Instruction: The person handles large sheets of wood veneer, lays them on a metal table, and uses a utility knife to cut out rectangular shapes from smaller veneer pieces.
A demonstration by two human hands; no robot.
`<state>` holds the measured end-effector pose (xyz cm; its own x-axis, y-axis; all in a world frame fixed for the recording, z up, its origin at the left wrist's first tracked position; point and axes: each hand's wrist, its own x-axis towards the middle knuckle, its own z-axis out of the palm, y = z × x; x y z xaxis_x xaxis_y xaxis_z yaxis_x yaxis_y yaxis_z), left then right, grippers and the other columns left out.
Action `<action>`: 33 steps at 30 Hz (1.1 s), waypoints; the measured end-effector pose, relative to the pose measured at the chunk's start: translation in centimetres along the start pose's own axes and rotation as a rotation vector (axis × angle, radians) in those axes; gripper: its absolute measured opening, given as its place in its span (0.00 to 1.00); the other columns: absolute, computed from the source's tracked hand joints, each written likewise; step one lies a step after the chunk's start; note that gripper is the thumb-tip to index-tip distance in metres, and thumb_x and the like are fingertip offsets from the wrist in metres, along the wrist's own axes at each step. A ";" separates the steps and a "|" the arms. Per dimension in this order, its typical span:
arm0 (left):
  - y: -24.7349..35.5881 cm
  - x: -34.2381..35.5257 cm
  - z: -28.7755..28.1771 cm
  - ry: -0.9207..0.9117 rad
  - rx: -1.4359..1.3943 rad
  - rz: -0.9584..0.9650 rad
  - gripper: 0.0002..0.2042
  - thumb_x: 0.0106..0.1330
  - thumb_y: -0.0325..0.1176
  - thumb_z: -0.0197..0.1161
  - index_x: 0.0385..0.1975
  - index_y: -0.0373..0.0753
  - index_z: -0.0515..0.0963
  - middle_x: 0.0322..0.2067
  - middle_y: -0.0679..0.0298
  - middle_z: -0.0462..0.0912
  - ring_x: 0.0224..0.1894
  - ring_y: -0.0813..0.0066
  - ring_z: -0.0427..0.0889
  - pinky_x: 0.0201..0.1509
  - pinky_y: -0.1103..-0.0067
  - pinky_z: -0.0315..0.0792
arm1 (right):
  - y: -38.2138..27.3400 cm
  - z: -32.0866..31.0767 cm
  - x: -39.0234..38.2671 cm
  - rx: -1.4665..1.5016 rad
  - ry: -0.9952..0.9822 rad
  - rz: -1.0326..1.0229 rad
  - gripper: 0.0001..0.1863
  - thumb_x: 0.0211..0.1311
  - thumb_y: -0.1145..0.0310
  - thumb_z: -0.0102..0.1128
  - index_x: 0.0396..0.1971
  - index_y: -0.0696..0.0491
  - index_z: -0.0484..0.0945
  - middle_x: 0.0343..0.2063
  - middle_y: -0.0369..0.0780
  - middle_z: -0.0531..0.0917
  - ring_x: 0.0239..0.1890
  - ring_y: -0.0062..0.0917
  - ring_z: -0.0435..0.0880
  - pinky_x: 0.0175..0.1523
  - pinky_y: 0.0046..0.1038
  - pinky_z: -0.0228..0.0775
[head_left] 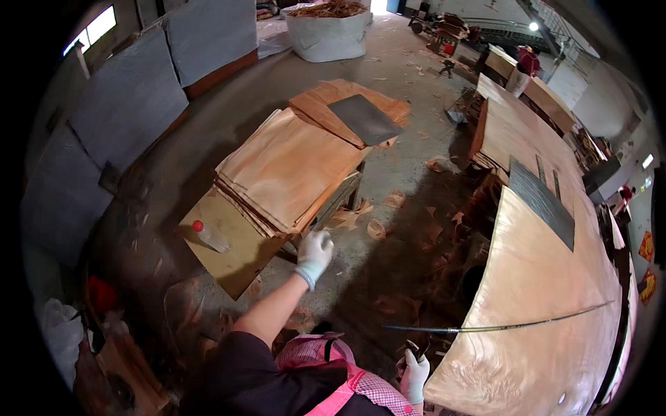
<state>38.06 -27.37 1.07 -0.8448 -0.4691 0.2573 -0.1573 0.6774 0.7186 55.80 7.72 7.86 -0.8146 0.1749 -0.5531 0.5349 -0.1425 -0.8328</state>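
Observation:
My left hand, in a white glove, reaches forward with curled fingers beside the near right corner of a stack of thin wood veneer sheets. Its palm side is hidden, and whether it touches the stack I cannot tell. Low in the view, my right hand, also gloved, is closed around a small dark object with a pale edge, too unclear to name. Right of that hand lies a large pale veneer sheet on a long stack. A long thin dark strip crosses this sheet, its left end jutting past the edge.
A clear bottle with a red cap stands on a yellowish board under the veneer stack. Dark plates lie on both stacks. Veneer scraps litter the floor. A big white sack and a person are farther off.

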 end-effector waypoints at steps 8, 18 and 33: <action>-8.3 11.7 -0.2 0.060 0.342 -0.165 0.22 0.56 0.46 0.65 0.47 0.39 0.78 0.47 0.51 0.78 0.53 0.54 0.75 0.58 0.65 0.68 | 1.5 2.8 3.4 0.000 0.047 0.100 0.09 0.65 0.71 0.56 0.23 0.54 0.74 0.11 0.35 0.74 0.08 0.16 0.65 0.14 0.20 0.52; -12.5 17.4 -3.2 0.187 0.487 -0.258 0.27 0.59 0.46 0.64 0.54 0.37 0.72 0.52 0.48 0.73 0.55 0.54 0.73 0.60 0.62 0.67 | -0.4 7.0 4.2 -0.106 0.216 0.272 0.04 0.65 0.73 0.56 0.35 0.55 0.79 0.14 0.36 0.75 0.10 0.18 0.67 0.15 0.21 0.55; -23.1 23.3 -15.1 0.015 0.920 -0.199 0.14 0.65 0.44 0.52 0.30 0.46 0.84 0.26 0.59 0.84 0.35 0.61 0.83 0.68 0.59 0.50 | -1.2 10.9 3.9 -0.221 -0.254 0.167 0.14 0.65 0.72 0.59 0.50 0.54 0.80 0.18 0.31 0.78 0.18 0.15 0.72 0.24 0.17 0.62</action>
<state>29.76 -62.51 0.21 -0.7534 -0.6271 0.1979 -0.6455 0.7627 -0.0406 49.53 -2.08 6.95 -0.7268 -0.0845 -0.6816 0.6781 0.0697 -0.7317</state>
